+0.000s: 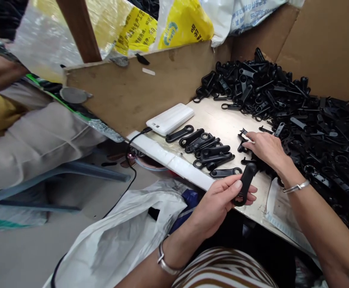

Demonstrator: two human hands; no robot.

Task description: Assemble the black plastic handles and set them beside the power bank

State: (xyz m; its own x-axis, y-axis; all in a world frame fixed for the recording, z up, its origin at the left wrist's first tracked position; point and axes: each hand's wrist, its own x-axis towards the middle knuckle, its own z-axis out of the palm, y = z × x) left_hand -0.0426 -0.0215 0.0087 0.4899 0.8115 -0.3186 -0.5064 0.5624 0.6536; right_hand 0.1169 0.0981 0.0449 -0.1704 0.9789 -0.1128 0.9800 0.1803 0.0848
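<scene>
My left hand [222, 200] holds a long black plastic part [246, 184] with a ring at its lower end, over the table's front edge. Up and to the right, my right hand [264, 148] has its thumb and forefinger on a small black piece [242, 145] at the near side of the heap. Left of my hands, several similar black parts [214, 152] lie in a row on the pale tabletop [219, 120]. One more black part [226, 172] lies just above my left hand.
A large heap of black parts [261, 88] fills the back and right. A white power bank [170, 119] with a black cable lies by the cardboard wall [150, 88]. A white bag [117, 236] hangs below the edge. Another person's arm [0, 72] shows far left.
</scene>
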